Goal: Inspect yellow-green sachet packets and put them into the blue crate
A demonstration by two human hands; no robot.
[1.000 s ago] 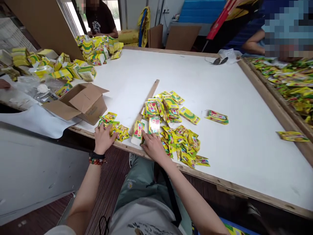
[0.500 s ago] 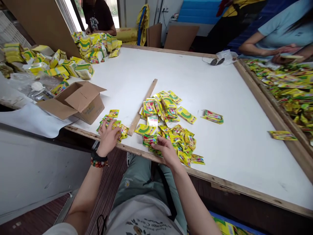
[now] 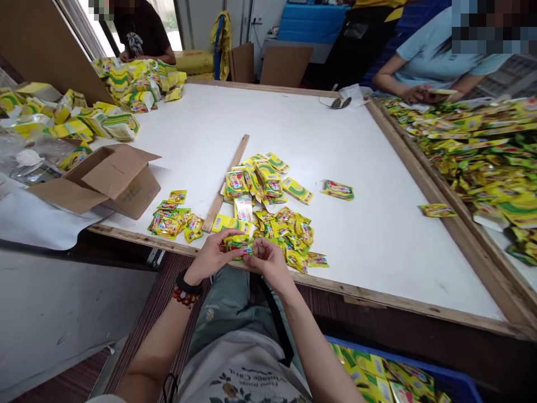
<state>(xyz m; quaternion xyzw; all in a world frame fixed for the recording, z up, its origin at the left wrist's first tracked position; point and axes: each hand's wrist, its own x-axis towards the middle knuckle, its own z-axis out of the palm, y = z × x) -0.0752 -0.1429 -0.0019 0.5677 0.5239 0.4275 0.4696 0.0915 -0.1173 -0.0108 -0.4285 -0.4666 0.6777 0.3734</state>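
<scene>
brown cardboard forms the open carton [image 3: 138, 193] near the left end of the tabletop [image 3: 386, 252], its flaps splayed. just to its right lies a loose cluster of sachets [image 3: 166, 225], then a wooden strip [image 3: 230, 178] set at a slant. near the front edge, the left hand [image 3: 224, 246] is part closed around a small box [image 3: 240, 245], fingers over the top and thumb along the near side; this grip seems best kept light but steady, since the thin card would likely dent under a hard squeeze. the right hand [image 3: 259, 254] is nearly closed at the box's right end, thumb and fingertips drawn together; whether they pinch anything i cannot tell. good practice here would be to let the left hand carry the hold while the right works with the fingertips alone, both wrists low, so that nothing tips over the edge. beside the right hand sits a heap of sachets [image 3: 289, 226], close enough to be brushed by a careless knuckle. well apart, further right, lie a lone box [image 3: 339, 190] and a single packet [image 3: 437, 210].
</scene>
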